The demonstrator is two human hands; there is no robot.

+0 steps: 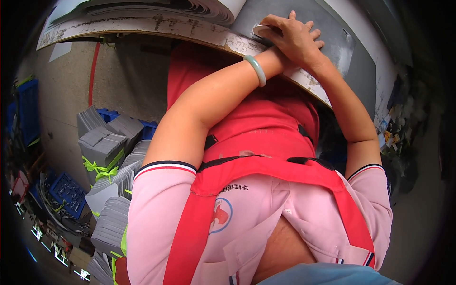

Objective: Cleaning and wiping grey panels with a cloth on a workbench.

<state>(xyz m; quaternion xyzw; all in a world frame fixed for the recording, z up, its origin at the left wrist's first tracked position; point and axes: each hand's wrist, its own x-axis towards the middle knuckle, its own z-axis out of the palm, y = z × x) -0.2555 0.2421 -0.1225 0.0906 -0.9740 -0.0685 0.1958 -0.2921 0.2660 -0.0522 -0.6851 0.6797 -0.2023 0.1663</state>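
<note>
Both my hands are together over a dark grey sheet on the worktable, the right crossing above the left. My right hand is closed, with its thumb and forefinger around a small, pale, round-edged flat piece; what exactly it is, I cannot make out. Beneath it my left hand is mostly hidden. Its fingertips show spread apart on the sheet, so it looks open. A pale green bangle circles my left wrist. A whitish smudged patch marks the sheet beside my hands.
The worktable's worn white edge runs in front of me. Curled grey sheets lie stacked on its left. Below left, bundles of cut grey pieces tied with bright green strips stand near blue crates. Scraps lie at right.
</note>
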